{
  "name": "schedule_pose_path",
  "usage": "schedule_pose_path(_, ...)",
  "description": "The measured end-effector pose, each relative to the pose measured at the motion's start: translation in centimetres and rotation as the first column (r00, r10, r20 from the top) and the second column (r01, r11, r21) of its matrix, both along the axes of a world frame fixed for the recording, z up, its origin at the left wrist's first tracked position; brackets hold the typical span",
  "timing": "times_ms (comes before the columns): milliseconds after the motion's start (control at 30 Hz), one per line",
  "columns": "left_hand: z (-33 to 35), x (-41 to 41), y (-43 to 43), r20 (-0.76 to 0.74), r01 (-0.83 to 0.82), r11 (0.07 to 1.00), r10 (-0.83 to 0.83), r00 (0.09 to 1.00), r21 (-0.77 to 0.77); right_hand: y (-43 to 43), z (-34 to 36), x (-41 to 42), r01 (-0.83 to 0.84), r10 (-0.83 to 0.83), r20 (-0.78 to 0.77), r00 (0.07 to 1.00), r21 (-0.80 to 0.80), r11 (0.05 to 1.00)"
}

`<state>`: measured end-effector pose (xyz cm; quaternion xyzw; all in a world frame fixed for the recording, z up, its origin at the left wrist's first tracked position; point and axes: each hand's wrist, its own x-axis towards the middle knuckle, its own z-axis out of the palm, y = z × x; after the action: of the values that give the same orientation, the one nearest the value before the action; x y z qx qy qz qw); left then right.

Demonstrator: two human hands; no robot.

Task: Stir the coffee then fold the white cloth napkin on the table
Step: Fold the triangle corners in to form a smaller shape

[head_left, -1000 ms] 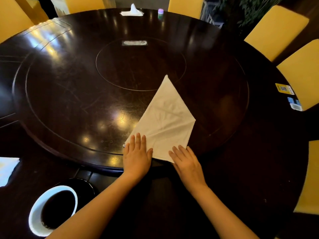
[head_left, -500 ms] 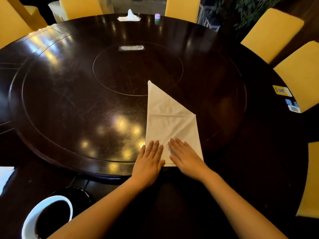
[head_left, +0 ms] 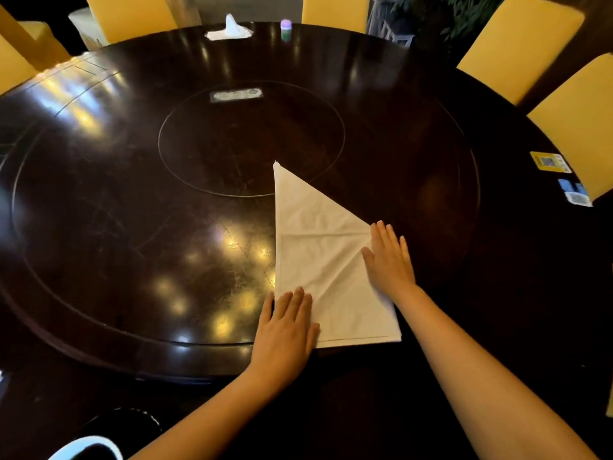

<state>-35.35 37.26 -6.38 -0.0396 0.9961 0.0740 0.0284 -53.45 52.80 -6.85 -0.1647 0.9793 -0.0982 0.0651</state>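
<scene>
White cloth napkin (head_left: pixel 318 254) is laid flat on the raised round centre of the dark worktop (head_left: pixel 132 200), folded into a long shape w/ a point aimed away from the person and a square-ish near end at the disc's front edge. Left hand (head_left: pixel 285 330) is pressed palm-down on the near left corner, fingers spread flat — nothing gripped. Right hand (head_left: pixel 389 260) is laid flat on the right edge approx halfway up, fingers extended, also holding nothing. Coffee cup (head_left: pixel 88 448) is seen at bottom left, mostly cut off — white rim only. Yellow chairs (head_left: pixel 517 44) are set around the far side.
</scene>
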Motion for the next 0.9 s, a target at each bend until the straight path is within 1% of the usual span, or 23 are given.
schedule_pose_path(67,1.1,-2.9,-0.4,-0.007,0.0,0.999,0.0,1.0,0.045,-0.2,0.0,0.6,0.084,-0.094,-0.086,0.992,-0.122,0.989)
schedule_pose_path(100,1.5,-4.8,-0.7,-0.027,0.019,0.998,-0.017,0.999,0.054,-0.4,-0.2,1.0,0.1,-0.12,-0.129,0.984,-0.149,0.984)
schedule_pose_path(167,1.9,-9.0,-1.1,-0.071,0.071,0.996,-0.066,0.995,0.06,-0.5,-0.6,1.4,0.106,-0.132,-0.199,0.971,-0.139,0.985)
schedule_pose_path(267,1.6,-15.1,-1.8,-0.077,0.123,0.991,-0.118,0.99,0.059,-0.6,-1.2,1.2,0.122,-0.143,-0.258,0.956,-0.095,0.988)
schedule_pose_path(333,1.3,-18.3,-2.5,-0.055,0.176,0.984,-0.175,0.983,0.0,-0.5,-1.3,1.2,0.13,-0.143,-0.278,0.95,-0.062,0.99)
schedule_pose_path(433,1.3,-21.6,-3.8,0.031,0.282,0.944,-0.281,0.959,-0.173,-0.4,-1.4,1.4,0.134,-0.137,-0.3,0.944,-0.031,0.99)
schedule_pose_path(533,2.0,-23.1,-4.5,0.063,0.377,0.873,-0.377,0.924,-0.311,-0.6,-1.4,1.5,0.146,-0.144,-0.304,0.942,-0.017,0.989)
schedule_pose_path(700,4.2,-24.0,-4.8,-0.001,0.466,0.799,-0.504,0.864,-0.379,-0.7,-1.4,1.5,0.171,-0.16,-0.295,0.942,0.013,0.985)
schedule_pose_path(733,4.9,-24.0,-4.8,0.017,0.48,0.787,-0.514,0.857,-0.387,-0.6,-1.4,1.5,0.171,-0.162,-0.292,0.943,0.006,0.985)
schedule_pose_path(833,7.2,-23.6,-5.2,0.147,0.529,0.752,-0.517,0.844,-0.394,-0.7,-1.4,1.7,0.171,-0.165,-0.284,0.944,-0.005,0.985)
schedule_pose_path(900,8.8,-22.6,-5.2,0.198,0.549,0.735,-0.516,0.833,-0.397,-0.7,-1.3,1.7,0.169,-0.166,-0.269,0.949,-0.014,0.986)
